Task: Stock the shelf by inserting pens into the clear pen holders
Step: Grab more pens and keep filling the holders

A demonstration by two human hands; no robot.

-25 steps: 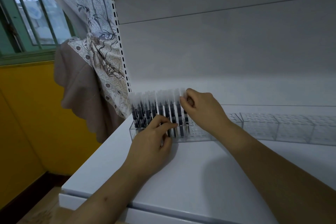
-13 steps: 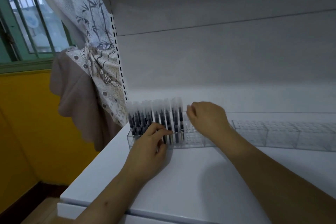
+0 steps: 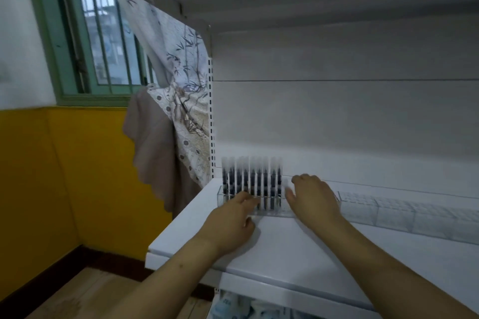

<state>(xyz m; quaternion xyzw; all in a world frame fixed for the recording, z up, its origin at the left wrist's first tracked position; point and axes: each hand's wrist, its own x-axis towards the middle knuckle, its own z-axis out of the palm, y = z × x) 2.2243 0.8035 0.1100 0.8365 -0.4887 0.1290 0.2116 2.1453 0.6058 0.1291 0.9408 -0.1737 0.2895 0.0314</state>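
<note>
pens (image 3: 252, 181) in holder (image 3: 269, 211) at shelf (image 3: 298, 254) 9 o'clock end | more holders (image 3: 404, 211) toward 3 o'clock | curtain (image 3: 181, 111) off 9 o'clock edge

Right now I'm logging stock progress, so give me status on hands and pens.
Left hand fingers on the pen holder front. Right hand empty, beside the pens. Pens fill the holder's left end only. Nothing in the way.

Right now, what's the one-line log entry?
left hand fingers on clear pen holder front | right hand relaxed, empty, beside pens | neighbouring holders unfilled
</note>
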